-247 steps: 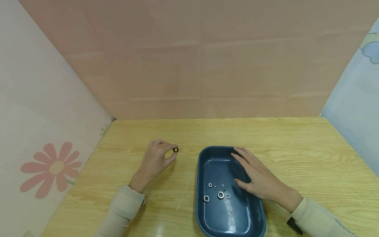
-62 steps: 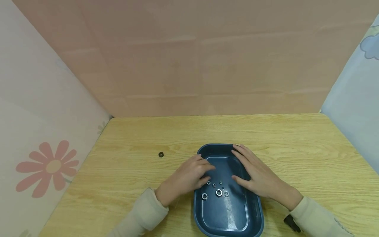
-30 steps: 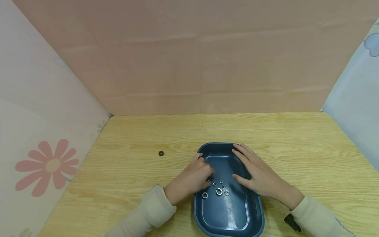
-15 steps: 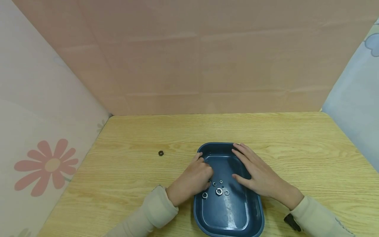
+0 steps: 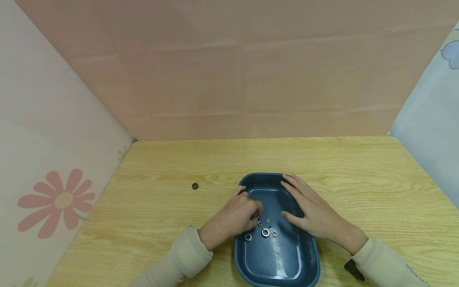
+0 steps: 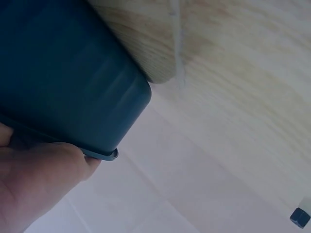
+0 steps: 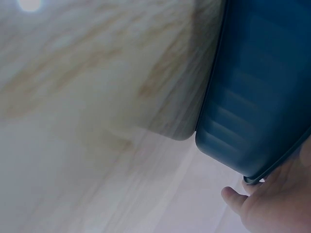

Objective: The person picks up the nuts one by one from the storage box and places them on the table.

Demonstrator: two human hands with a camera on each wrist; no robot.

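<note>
A dark blue tray [image 5: 276, 263] with rounded corners stands on the table. Reaching over its left rim, my left hand [image 5: 233, 215] has a curled index finger and thumb inside; a small silver nut [image 5: 257, 216] shows partly between them. My right hand [image 5: 312, 211] rests on the tray's right rim, fingers extended, thumb inside. Several silver nuts lie on the tray floor, among them a larger one [image 5: 265, 232] and another by the left wall [image 5: 248, 237]. In the left wrist view the tray wall [image 6: 87, 82] hides my fingertips. The right wrist view shows my right hand [image 7: 279, 204] at the rim.
A dark hex nut [image 5: 195, 186] lies alone on the wood-grain table [image 5: 161, 223], left of the tray. A brown covering [image 5: 229, 79] rises behind the table's far edge. Pale patterned walls flank both sides.
The dark nut passed from my left fingers to the table. My left hand then moved right into the tray and curled at a small nut, lifting slightly just now. The right hand stayed put.
</note>
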